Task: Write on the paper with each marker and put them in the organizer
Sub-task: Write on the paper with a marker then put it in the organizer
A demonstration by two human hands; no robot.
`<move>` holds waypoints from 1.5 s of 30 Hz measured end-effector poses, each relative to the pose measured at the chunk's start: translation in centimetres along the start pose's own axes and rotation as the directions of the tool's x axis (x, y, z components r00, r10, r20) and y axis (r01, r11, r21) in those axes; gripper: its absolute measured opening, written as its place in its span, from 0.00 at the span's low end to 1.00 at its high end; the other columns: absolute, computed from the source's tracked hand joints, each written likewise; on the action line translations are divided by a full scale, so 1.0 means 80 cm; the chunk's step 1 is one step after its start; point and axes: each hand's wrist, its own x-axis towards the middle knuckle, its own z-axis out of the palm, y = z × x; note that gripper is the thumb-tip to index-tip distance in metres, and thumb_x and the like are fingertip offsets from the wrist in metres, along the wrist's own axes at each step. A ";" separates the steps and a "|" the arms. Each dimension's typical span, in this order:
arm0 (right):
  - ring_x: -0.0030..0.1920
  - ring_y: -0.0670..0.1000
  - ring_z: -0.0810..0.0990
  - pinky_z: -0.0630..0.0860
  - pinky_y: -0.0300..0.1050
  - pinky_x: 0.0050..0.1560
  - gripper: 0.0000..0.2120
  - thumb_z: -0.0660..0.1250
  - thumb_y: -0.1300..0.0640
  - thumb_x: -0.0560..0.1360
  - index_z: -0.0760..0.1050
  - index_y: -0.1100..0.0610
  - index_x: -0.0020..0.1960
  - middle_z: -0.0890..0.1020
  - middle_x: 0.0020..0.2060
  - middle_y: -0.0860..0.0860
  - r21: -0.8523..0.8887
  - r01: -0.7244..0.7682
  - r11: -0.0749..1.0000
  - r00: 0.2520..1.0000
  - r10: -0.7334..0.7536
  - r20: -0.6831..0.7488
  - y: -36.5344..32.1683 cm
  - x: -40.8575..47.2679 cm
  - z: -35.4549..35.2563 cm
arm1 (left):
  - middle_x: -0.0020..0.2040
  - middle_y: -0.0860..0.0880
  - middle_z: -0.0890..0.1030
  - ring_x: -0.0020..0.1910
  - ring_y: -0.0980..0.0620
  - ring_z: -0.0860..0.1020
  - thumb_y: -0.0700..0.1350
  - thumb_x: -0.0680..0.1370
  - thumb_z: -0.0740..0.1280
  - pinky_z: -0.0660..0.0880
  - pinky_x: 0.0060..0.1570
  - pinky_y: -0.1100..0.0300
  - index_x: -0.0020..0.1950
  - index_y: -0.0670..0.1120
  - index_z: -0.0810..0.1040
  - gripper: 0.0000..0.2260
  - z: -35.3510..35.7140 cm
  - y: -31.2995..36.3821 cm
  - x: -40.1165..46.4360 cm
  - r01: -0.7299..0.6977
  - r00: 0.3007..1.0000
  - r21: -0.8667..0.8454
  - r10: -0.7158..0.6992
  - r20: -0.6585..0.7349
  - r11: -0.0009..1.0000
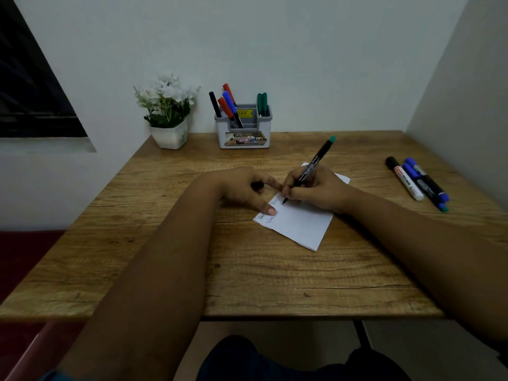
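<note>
We grip the green-ended marker (pixel 313 167) in our right hand (pixel 316 191), writing on the paper (pixel 299 224) our left hand (pixel 247 188) pins while pinching its cap (pixel 257 186); next, we judge, recapping it for the organizer (pixel 244 130)

Handwriting on the paper (pixel 299 224) runs under the left hand (pixel 244 188), so only the starts of the words show, and the script is too small to read in full. A small dark thing (pixel 257 185) sits tucked in that hand's curled fingers, mostly covered; what it is cannot be told. The right hand (pixel 316 191) hides the middle of the marker (pixel 316 163) and the paper's edge at two o'clock. Labels on the organizer (pixel 243 130) at twelve o'clock are blurred. Among the loose markers (pixel 417 182) at three o'clock, barrels overlap and their print is unreadable. Both forearms run off the bottom edge.
</note>
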 end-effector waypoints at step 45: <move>0.48 0.51 0.82 0.78 0.54 0.55 0.06 0.71 0.61 0.73 0.82 0.51 0.40 0.85 0.42 0.51 -0.109 -0.049 0.993 0.999 0.048 -0.018 -0.004 -0.005 -0.002 | 0.59 0.54 0.73 0.58 0.55 0.71 0.61 0.65 0.76 0.67 0.55 0.56 0.63 0.70 0.71 0.29 -0.001 0.002 -0.003 -0.011 1.000 0.020 0.011 -0.009 1.000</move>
